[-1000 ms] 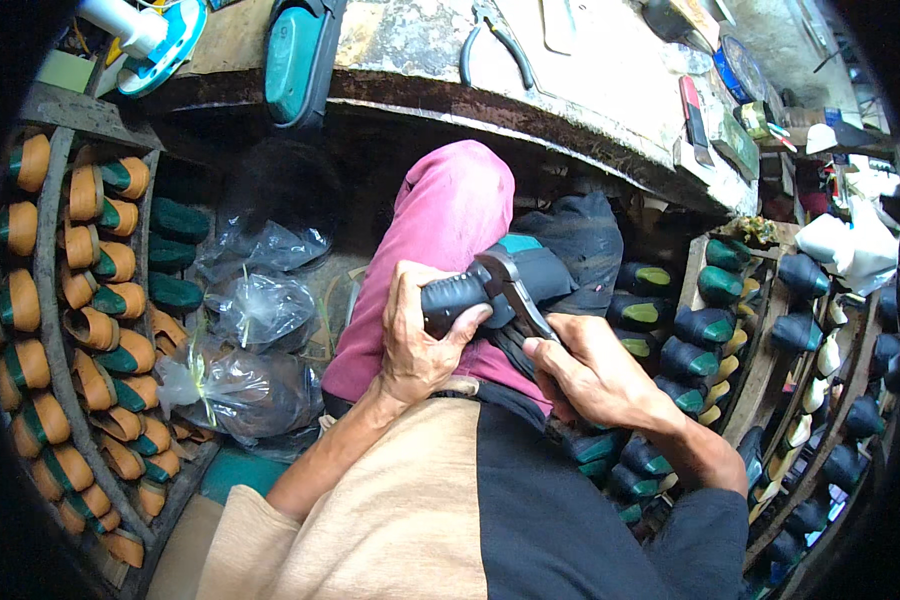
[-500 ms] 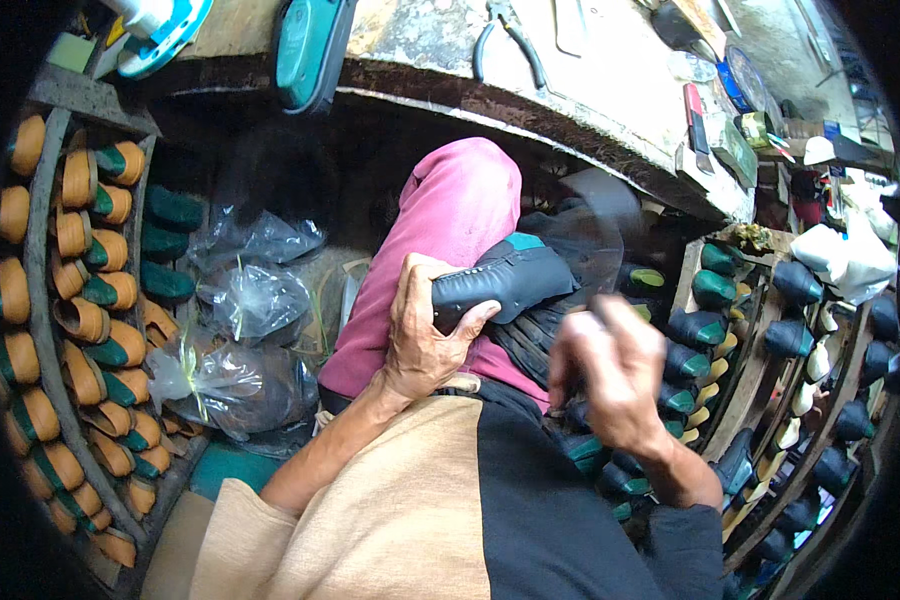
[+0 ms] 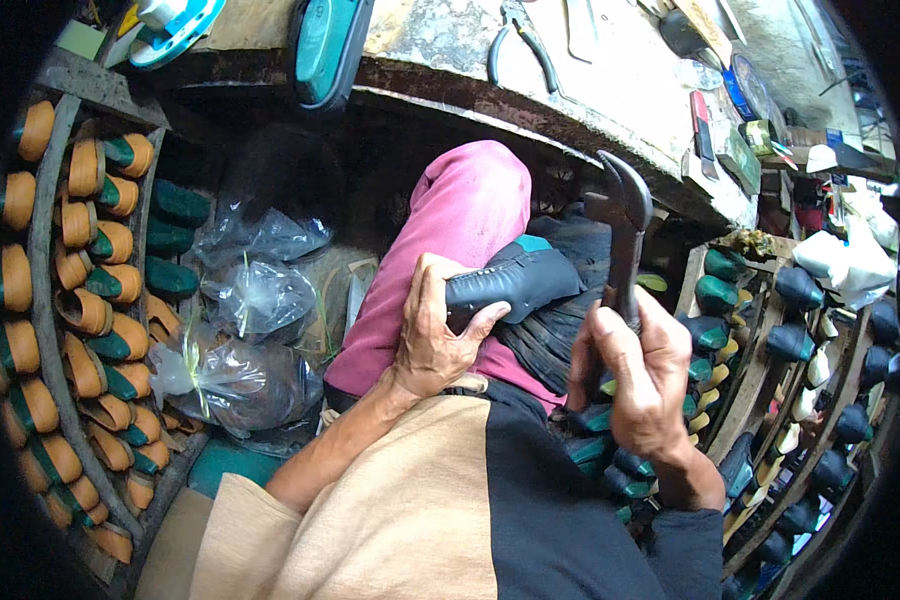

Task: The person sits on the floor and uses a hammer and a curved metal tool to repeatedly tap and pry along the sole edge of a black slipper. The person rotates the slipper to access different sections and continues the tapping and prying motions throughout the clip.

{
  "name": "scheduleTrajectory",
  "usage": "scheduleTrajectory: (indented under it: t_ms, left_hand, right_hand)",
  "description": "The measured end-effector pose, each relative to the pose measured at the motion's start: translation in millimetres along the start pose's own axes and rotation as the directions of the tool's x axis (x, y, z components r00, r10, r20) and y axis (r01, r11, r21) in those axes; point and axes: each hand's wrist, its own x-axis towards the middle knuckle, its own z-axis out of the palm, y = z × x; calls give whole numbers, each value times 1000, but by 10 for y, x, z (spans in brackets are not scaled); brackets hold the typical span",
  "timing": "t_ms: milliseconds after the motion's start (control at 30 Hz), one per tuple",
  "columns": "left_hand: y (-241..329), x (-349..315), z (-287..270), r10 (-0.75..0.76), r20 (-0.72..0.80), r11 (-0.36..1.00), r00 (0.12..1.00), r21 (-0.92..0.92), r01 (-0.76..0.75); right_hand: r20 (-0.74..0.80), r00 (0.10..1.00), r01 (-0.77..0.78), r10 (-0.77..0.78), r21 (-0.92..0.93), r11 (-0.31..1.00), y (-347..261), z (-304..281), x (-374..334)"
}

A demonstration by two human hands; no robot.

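Cramped workshop. A scarred, curved wooden workbench (image 3: 610, 95) arcs above both hands, with black-handled pliers (image 3: 518, 42) lying on it. Left hand (image 3: 440, 335) wraps the dark shoe on its teal last (image 3: 515, 283), resting on a pink-trousered knee (image 3: 450, 235). Right hand (image 3: 642, 375) grips the dark metal lasting pincers (image 3: 625, 230), raised upright beside the shoe. Racks of orange-and-green lasts (image 3: 80, 300) stand left of the hands. The shoe's toe is hidden; the bagged contents (image 3: 240, 330) are unclear.

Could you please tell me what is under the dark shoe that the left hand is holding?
The dark shoe rests on a knee in pink trousers, steadied by the left hand. The shoe's underside and the contact spot are hidden.
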Motion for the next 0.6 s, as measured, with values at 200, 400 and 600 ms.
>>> scheduleTrajectory:
  t_ms: [200,400,600]
  left_hand:
    - [-58,-38,8,29,-10,1000,1000,-5,-29]
    - [-65,11,2,-13,-19,1000,1000,-20,12]
    - [-299,276,-68,-153,-29,986,988,68,155]
  right_hand:
    - [129,889,-371,440,-361,855,-138,-23,85]
    - [333,912,-40,240,-508,860,358,-82,230]
    - [-64,977,211,-204,135,968,972,-1210,1347]
